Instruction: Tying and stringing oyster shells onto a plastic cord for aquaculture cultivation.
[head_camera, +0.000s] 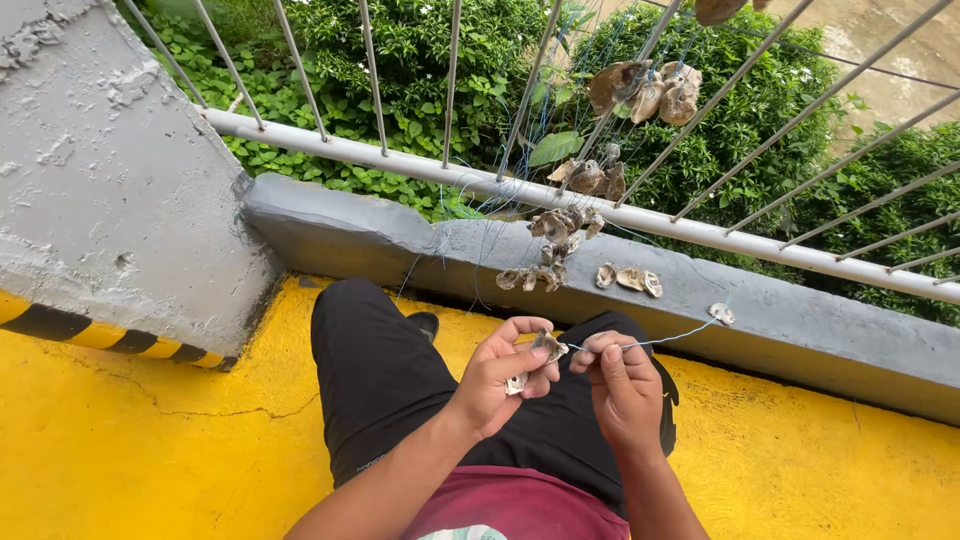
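Observation:
My left hand (503, 372) pinches a small grey oyster shell (549, 346) between thumb and fingers, with a second pale shell (516, 384) tucked lower in the palm. My right hand (622, 385) sits beside it, pinching a thin blue line (670, 338) that runs right to a lone shell (721, 313) on the ledge. Both hands hover over my black-trousered legs (380, 380).
A grey concrete ledge (800, 320) carries several loose shells (630, 278) and a shell cluster (558, 240). Strung shells (645, 92) hang on blue lines from the metal railing (400, 155). A grey pillar (110, 180) stands left; the floor (140, 450) is yellow.

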